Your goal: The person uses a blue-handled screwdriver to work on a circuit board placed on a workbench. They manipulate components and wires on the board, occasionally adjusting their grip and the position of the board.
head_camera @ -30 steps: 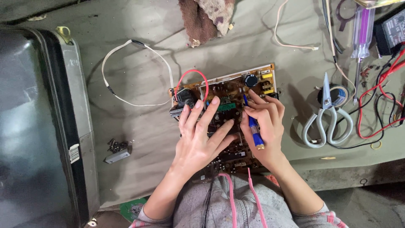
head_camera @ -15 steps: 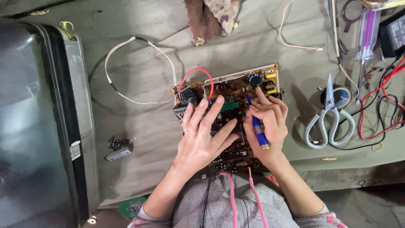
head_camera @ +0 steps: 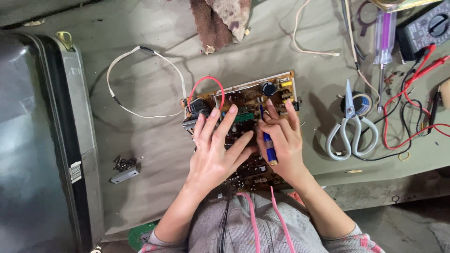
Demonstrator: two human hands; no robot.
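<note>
The right hand (head_camera: 282,146) has its thumb and curled fingers closed around a slim blue tool (head_camera: 268,145) with a brass-coloured end, its tip pointed down at the brown circuit board (head_camera: 243,100); two fingers stretch forward and rest on the board's upper part. The left hand (head_camera: 216,152) lies flat on the board with its fingers spread, fingertips near a black component by the red wire loop (head_camera: 206,89) — it grips nothing. The board rests on a grey-green cloth (head_camera: 150,126) spread across the work surface, just in front of the person's body, and both hands hide much of its middle and lower half.

To the right, well clear of the hands, lie grey-handled scissors (head_camera: 349,126) partly over a roll of tape (head_camera: 358,103), then a tangle of red and black leads (head_camera: 412,117) running up to a dark multimeter (head_camera: 424,28) that is cut off at the edge. A screwdriver with a clear purple handle (head_camera: 384,40) lies above them. A white cable (head_camera: 140,79) curls to the left of the board, and a small heap of screws beside a metal bracket (head_camera: 124,168) sits farther left. A large dark casing (head_camera: 37,140) fills the left side, cropped by the frame. A brown rag (head_camera: 218,21) lies at the top — what the tool's tip touches cannot be made out.
</note>
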